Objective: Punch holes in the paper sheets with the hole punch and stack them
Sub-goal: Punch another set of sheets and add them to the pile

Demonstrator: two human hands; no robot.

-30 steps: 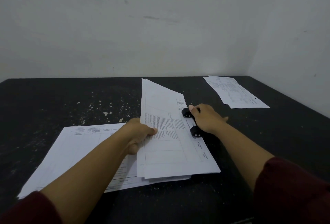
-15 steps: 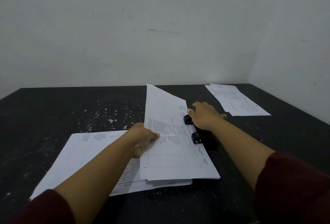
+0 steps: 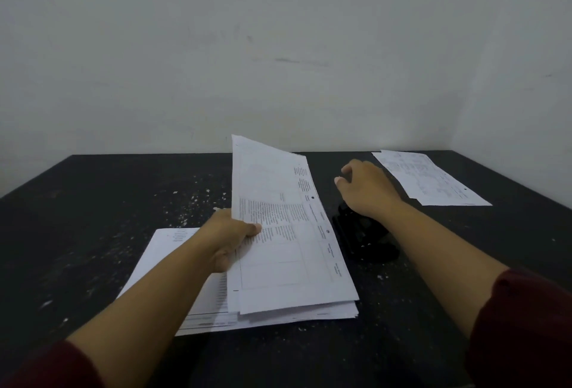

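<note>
From the head view, we take the hole punch (image 3: 360, 231) as our landmark: a black tool sitting on the dark bench (image 3: 93, 217), partly under our right forearm. Just left of it, our left hand (image 3: 230, 237) pinches the left edge of a sheaf of paper sheets (image 3: 284, 232), thumb on top and fingers (image 3: 252, 228) closed over the edge; the far end of the sheaf lifts off the bench while its near end rests on a lower pile (image 3: 173, 251) that spreads further left of the punch. Two small dark holes show along the sheaf's right margin, the side nearest the punch. Our right hand (image 3: 366, 188) hovers just beyond the punch, fingers loosely curled and holding nothing. Far right of the punch, towards the back corner, lies a separate stack (image 3: 433, 180).

We judge the sheets light and floppy: held by one edge they sag and may fan or slip apart, so a second grip on the punched margin would likely keep them square. The punch looks rigid and heavier, best pressed from above.
</note>
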